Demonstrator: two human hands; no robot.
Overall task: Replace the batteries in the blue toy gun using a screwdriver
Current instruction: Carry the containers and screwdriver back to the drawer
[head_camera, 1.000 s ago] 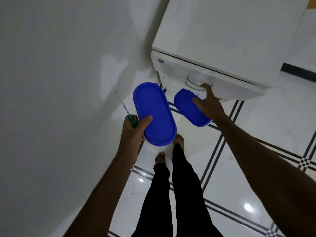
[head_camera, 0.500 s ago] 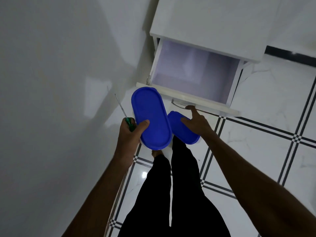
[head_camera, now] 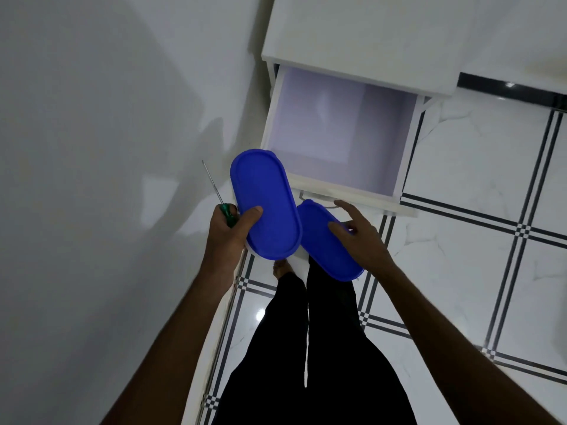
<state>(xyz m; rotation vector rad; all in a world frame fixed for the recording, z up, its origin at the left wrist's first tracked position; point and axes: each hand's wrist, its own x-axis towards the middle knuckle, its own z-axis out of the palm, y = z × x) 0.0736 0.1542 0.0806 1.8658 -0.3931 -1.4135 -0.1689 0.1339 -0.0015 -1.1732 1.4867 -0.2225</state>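
My left hand (head_camera: 228, 231) grips a green-handled screwdriver (head_camera: 221, 201) together with an oval box with a blue lid (head_camera: 265, 204), thumb on the lid, shaft pointing up-left. My right hand (head_camera: 357, 237) holds a second blue-lidded oval box (head_camera: 325, 250) lower down, fingers spread over its lid, index finger off the drawer handle (head_camera: 316, 199). The blue toy gun is not in view.
A white cabinet (head_camera: 352, 38) stands ahead with its top drawer (head_camera: 334, 133) pulled out; the drawer's pale inside shows nothing in it. A white wall runs along the left. My black-trousered legs and bare feet stand on glossy white floor tiles with dark stripes.
The drawer went from shut to fully pulled out. My right hand has let go of the handle and drawn back with its box. My left hand stayed in place.
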